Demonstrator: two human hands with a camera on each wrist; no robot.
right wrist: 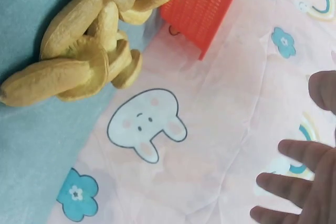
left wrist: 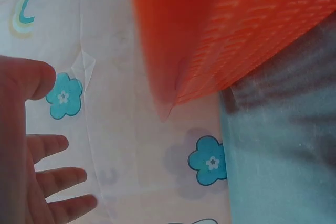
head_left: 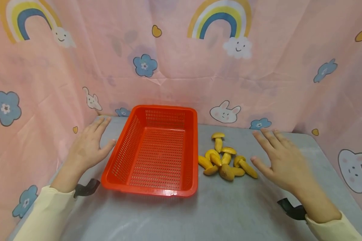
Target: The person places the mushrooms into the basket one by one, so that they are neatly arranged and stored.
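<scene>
A red plastic basket [head_left: 160, 192] with perforated walls stands on the grey table, nothing inside it. Just right of it lies a loose cluster of several yellow-brown mushrooms [head_left: 227, 172], some touching one another. My left hand [head_left: 88, 144] is left of the basket, fingers extended, the thumb close to the rim; whether it touches cannot be told. To the right of the mushrooms, my right hand [head_left: 285, 162] has its fingers spread and holds nothing. In the right wrist view, the mushrooms [right wrist: 73, 72] show caps and thick stems, apart from the fingers.
A pink cloth [head_left: 175, 87] printed with rainbows, flowers and rabbits hangs behind the table and along its sides. The grey tabletop [head_left: 229, 214] extends in front of the basket and mushrooms. Dark straps [head_left: 292, 209] show at both wrists.
</scene>
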